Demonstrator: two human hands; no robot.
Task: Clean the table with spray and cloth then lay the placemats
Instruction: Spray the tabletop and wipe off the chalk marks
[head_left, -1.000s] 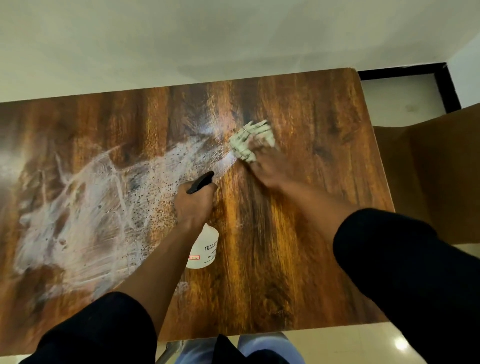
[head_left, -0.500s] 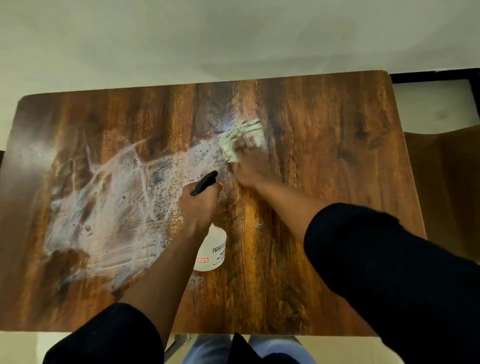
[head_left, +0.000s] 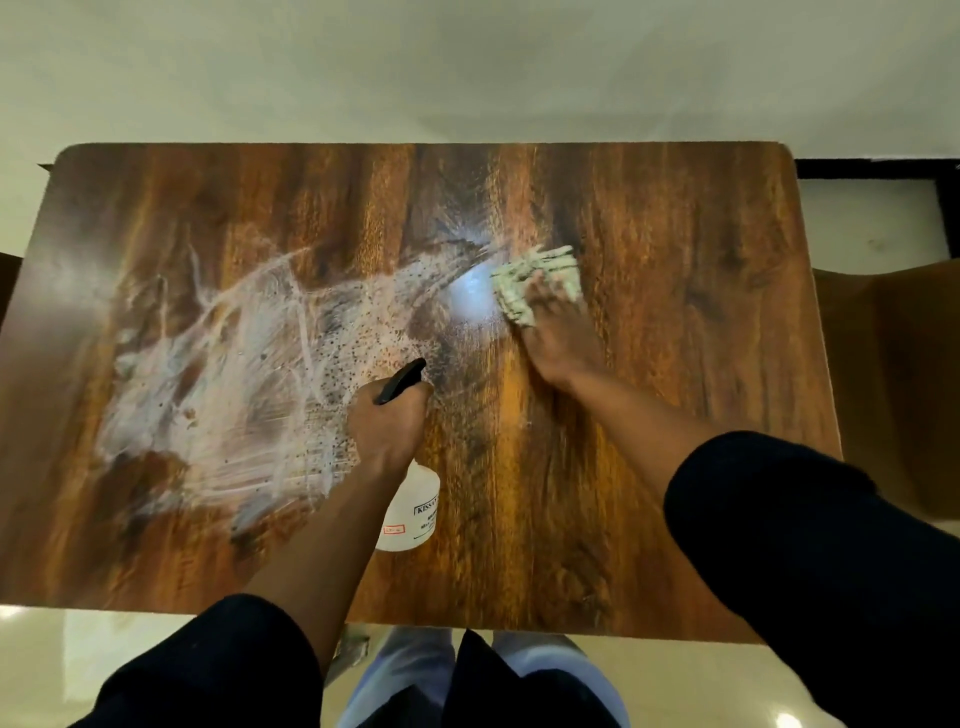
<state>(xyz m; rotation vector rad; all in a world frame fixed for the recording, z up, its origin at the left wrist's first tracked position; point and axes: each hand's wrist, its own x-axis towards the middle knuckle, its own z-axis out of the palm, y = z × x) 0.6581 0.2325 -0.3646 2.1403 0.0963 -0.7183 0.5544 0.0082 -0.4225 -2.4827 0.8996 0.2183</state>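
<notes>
A dark wooden table (head_left: 675, 234) fills the view, with white streaks and droplets of spray smeared over its left half. My left hand (head_left: 387, 423) grips a white spray bottle (head_left: 413, 512) with a black nozzle, held just above the table's middle. My right hand (head_left: 558, 332) presses a pale green patterned cloth (head_left: 535, 278) flat on the wood right of centre, at the edge of a bright wet patch. No placemats are in view.
A brown chair or cabinet (head_left: 893, 374) stands close off the table's right edge. Pale tiled floor (head_left: 156, 660) shows below the near edge, and a plain wall runs behind the far edge.
The view has shifted so the whole table shows. My right hand has wiped the cloth to the left and back to the right. The left hand keeps the bottle in place.
</notes>
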